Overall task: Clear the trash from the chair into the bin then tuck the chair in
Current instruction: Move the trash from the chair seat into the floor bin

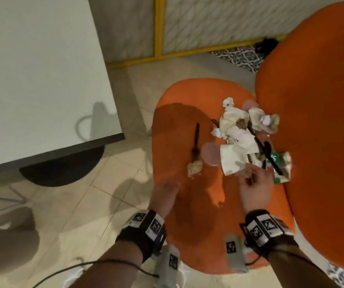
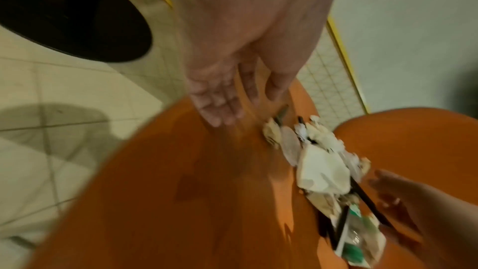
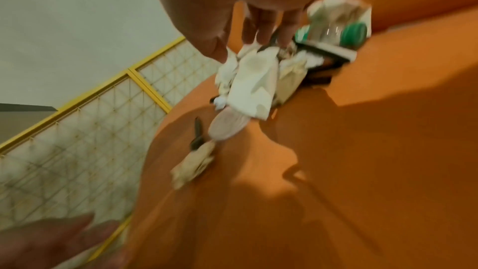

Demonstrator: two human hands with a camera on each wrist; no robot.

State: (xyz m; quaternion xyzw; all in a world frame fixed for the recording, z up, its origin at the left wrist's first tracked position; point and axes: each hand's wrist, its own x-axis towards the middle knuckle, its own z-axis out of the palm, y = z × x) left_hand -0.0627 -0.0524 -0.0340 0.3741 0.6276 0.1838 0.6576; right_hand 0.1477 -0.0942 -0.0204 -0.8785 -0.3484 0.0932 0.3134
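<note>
An orange chair seat [image 1: 187,215] carries a trash pile [image 1: 239,138] of white napkins, black utensils and a green-and-white packet [image 1: 281,165] against the backrest [image 1: 322,100]. A black fork [image 1: 197,140] with a crumpled scrap [image 1: 195,170] at its end lies apart, left of the pile. My right hand [image 1: 252,179] reaches into the pile's near edge with straight fingers; in the right wrist view its fingertips [image 3: 258,36] touch the top napkin [image 3: 253,87]. My left hand [image 1: 167,188] hovers open over the seat's front left, holding nothing, as the left wrist view [image 2: 220,107] also shows.
A white table [image 1: 38,80] stands to the left, its corner close to the chair. A black round object [image 1: 63,169] sits on the tiled floor under its edge. A yellow-framed panel [image 1: 158,28] runs behind the chair. Patterned rug [image 1: 239,57] lies beyond.
</note>
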